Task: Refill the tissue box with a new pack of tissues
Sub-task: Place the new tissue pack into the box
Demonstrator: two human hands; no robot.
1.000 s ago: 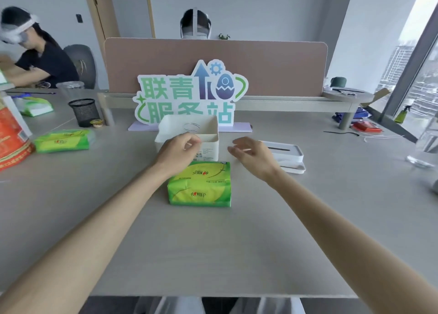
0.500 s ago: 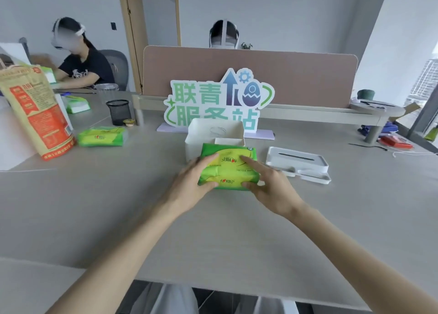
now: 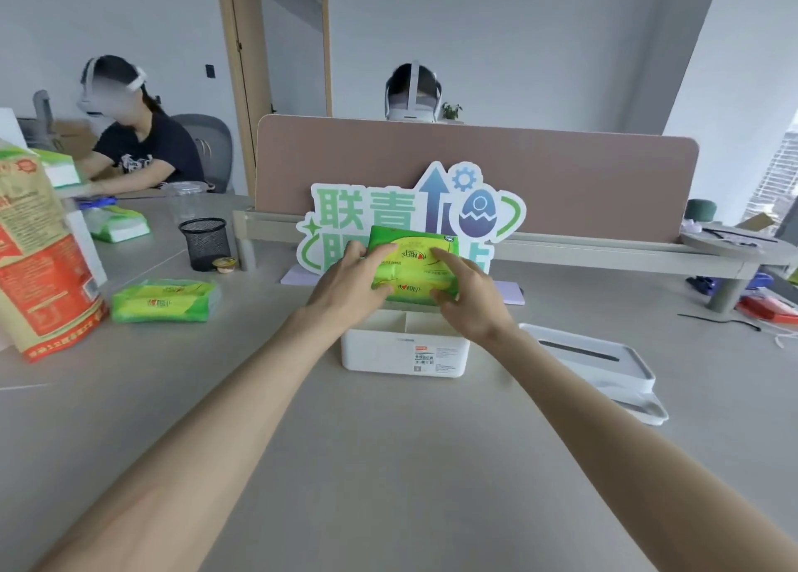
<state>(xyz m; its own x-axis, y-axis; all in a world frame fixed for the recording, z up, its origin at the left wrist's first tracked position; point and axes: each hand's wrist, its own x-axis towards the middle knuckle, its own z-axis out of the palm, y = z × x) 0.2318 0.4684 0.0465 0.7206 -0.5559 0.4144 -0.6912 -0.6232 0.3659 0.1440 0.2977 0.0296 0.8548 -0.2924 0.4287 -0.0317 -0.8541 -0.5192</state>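
A green tissue pack (image 3: 412, 265) hangs tilted above the open white tissue box (image 3: 403, 351) in the middle of the table. My left hand (image 3: 347, 286) grips the pack's left end. My right hand (image 3: 468, 295) grips its right end. The box has no lid on and shows an inner divider; most of its inside is hidden behind my hands. The box's white lid (image 3: 591, 358), with a long slot, lies on the table to the right of the box.
A second green tissue pack (image 3: 162, 299) lies at the left, beside a red and tan paper bag (image 3: 39, 260). A black mesh cup (image 3: 205, 243) and a green and blue sign (image 3: 410, 213) stand behind. Two people with headsets sit beyond the table.
Both hands closed on the green pack lying on the table in front of the box, then lifted it up and away from me, above the open box.
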